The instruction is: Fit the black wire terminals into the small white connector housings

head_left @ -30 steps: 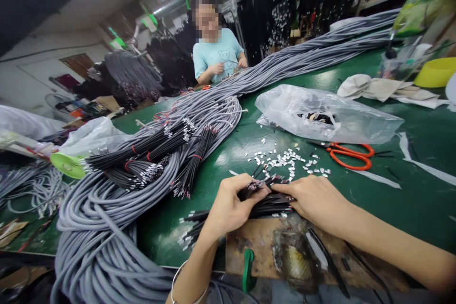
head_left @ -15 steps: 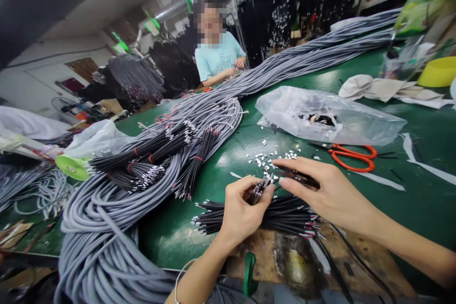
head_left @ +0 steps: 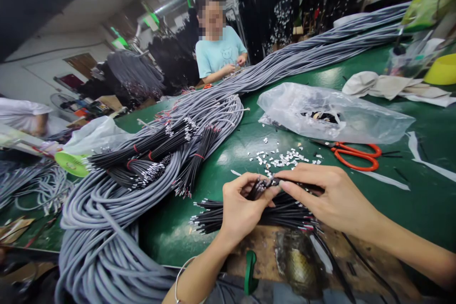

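Observation:
My left hand is closed around a small bunch of thin black wires, their tips poking up between thumb and fingers. My right hand pinches a single black wire and holds its end against that bunch. Under both hands a loose bundle of black wires lies flat on the green table, ends pointing left. Small white terminal pieces are scattered just beyond my hands.
A thick coil of grey cable fills the left side, with tied black wire bundles on it. Orange scissors and a clear plastic bag lie at right. A person in a light blue shirt works across the table. A green clamp grips the near edge.
My right hand lifted off the flat bundle, pulled one wire out to the right, then brought its end back to the bunch in my left hand. The flat bundle now shows.

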The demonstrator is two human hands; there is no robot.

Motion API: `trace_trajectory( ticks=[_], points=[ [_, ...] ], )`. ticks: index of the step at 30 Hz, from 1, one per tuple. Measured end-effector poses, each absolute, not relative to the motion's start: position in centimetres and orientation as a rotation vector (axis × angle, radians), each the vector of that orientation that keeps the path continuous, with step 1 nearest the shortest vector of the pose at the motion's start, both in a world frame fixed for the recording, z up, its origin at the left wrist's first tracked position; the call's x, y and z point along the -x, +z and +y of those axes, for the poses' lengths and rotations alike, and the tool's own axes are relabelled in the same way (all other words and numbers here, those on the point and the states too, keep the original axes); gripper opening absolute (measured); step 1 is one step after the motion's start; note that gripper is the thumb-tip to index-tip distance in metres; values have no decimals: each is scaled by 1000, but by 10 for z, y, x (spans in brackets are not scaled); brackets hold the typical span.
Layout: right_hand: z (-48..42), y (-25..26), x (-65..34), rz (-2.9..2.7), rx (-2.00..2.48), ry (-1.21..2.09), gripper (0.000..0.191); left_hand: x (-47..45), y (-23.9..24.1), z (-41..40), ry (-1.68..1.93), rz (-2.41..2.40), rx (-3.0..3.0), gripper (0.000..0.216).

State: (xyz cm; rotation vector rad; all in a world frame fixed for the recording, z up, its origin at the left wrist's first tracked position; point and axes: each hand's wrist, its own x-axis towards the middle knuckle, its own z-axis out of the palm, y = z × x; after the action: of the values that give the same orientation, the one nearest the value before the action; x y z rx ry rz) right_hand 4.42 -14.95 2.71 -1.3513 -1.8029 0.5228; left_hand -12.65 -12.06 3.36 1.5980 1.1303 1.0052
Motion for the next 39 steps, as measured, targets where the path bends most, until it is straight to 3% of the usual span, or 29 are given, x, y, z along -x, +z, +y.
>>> trace_trajectory(
  ticks=[10,19,26,39],
  points=[
    [-146,33,-47,-1751,1344,570,21,133,39,-119,878,983,-1585,27],
    [-150,30,-39,-1496,1256,767,14,127,32,-120,952,1098,-1740,15],
    [-150,30,-40,-1530,1264,750,17,126,31,-119,1007,1158,-1725,21],
    [-145,28,-43,-1641,1230,273,17,135,41,-116,566,859,-1614,25]
  ],
)
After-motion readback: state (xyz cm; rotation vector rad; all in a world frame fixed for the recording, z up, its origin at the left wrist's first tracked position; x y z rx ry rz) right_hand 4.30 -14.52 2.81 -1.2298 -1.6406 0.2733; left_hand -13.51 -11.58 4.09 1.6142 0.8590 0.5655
